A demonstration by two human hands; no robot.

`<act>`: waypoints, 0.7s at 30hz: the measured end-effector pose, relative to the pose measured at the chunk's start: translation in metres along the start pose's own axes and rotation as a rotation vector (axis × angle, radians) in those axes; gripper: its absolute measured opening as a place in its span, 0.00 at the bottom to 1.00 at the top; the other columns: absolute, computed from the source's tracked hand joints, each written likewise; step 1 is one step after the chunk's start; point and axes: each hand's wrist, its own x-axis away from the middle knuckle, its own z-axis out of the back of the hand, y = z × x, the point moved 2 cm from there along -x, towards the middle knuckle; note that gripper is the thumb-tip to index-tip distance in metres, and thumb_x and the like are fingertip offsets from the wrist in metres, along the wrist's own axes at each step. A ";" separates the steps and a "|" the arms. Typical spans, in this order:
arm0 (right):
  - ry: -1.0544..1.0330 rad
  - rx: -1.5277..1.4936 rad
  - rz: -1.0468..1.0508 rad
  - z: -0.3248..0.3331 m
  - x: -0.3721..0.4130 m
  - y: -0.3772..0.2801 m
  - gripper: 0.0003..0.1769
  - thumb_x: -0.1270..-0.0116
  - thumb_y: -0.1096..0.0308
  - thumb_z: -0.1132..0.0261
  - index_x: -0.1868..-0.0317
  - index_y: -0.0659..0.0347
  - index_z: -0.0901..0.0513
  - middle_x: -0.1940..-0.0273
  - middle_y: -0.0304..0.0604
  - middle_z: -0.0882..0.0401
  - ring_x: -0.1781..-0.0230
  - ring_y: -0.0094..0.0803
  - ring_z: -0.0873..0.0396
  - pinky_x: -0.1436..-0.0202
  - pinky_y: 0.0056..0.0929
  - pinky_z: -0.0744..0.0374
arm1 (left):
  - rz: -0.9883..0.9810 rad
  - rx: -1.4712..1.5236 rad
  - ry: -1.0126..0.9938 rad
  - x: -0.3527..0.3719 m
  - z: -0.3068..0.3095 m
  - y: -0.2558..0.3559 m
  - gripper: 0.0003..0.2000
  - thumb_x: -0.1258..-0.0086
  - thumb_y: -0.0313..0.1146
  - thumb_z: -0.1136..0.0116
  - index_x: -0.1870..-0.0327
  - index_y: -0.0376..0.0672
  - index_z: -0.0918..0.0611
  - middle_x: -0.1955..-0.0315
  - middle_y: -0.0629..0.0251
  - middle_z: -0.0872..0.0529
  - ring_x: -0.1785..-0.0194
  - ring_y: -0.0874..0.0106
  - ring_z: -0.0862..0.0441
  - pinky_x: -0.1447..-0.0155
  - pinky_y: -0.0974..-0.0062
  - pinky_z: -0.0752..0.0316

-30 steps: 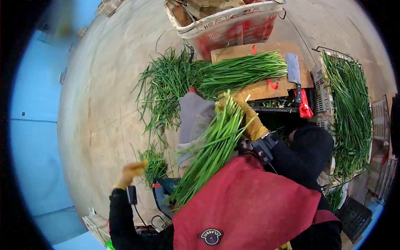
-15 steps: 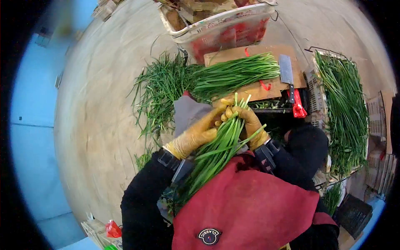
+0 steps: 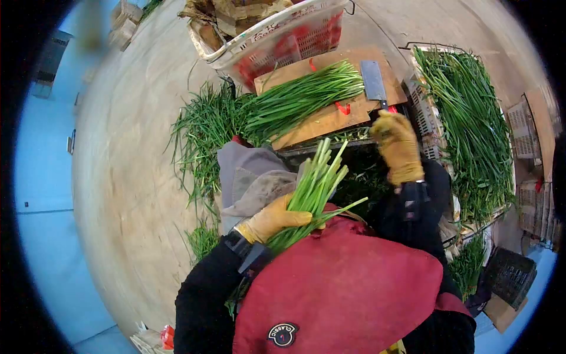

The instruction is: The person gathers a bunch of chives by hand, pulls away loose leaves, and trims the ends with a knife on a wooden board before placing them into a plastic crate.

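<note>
My left hand (image 3: pixel 276 220), in a yellow glove, is wrapped round a bunch of garlic chives (image 3: pixel 317 183) over my lap, its pale stem ends pointing up and away from me. My gloved right hand (image 3: pixel 397 146) is away from the bunch, close to the end of the black handle of a cleaver (image 3: pixel 374 82). Its fingers look curled but are smeared by motion, and it covers most of the red strips there. The cleaver lies flat on a cardboard sheet (image 3: pixel 298 131), beside a large pile of chives (image 3: pixel 306 97).
A white crate (image 3: pixel 433 127) heaped with long chives (image 3: pixel 469 135) stands at my right. Loose chives (image 3: pixel 206 130) spread to the left of the board. Beyond it is a white and red basket (image 3: pixel 283 50) holding brown cardboard. A dark crate (image 3: pixel 510 272) sits at lower right.
My right hand has let go of the chives and moved right, to the cleaver handle and red strips. My left hand keeps the bunch, now gripped lower on the stems. The view has shifted.
</note>
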 end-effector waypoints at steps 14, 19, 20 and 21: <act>-0.677 0.973 0.490 -0.068 -0.012 0.047 0.21 0.23 0.56 0.48 0.43 0.62 0.22 0.40 0.42 0.24 0.37 0.32 0.28 0.35 0.32 0.30 | 0.102 0.261 -0.055 -0.003 -0.003 0.025 0.29 0.27 0.44 0.47 0.32 0.34 0.32 0.41 0.50 0.21 0.40 0.57 0.21 0.37 0.61 0.26; -0.436 0.599 -0.337 -0.104 0.004 0.001 0.15 0.27 0.57 0.42 0.49 0.58 0.19 0.58 0.39 0.15 0.53 0.30 0.18 0.47 0.28 0.22 | 0.107 0.239 -0.139 -0.002 -0.002 0.029 0.27 0.27 0.43 0.47 0.33 0.34 0.30 0.43 0.50 0.20 0.43 0.59 0.20 0.41 0.62 0.22; -0.209 0.341 -0.516 -0.117 0.013 -0.021 0.15 0.27 0.58 0.42 0.50 0.58 0.19 0.62 0.39 0.15 0.56 0.29 0.17 0.50 0.27 0.21 | 0.082 0.255 -0.136 -0.002 -0.005 0.029 0.27 0.27 0.43 0.46 0.33 0.34 0.30 0.44 0.51 0.20 0.43 0.59 0.19 0.42 0.62 0.21; -0.235 0.366 -0.449 -0.114 0.011 -0.021 0.17 0.27 0.56 0.43 0.47 0.59 0.21 0.57 0.40 0.17 0.51 0.30 0.20 0.46 0.28 0.24 | 0.055 0.270 -0.134 -0.002 -0.008 0.029 0.27 0.27 0.43 0.46 0.34 0.35 0.30 0.44 0.51 0.20 0.44 0.60 0.19 0.43 0.62 0.21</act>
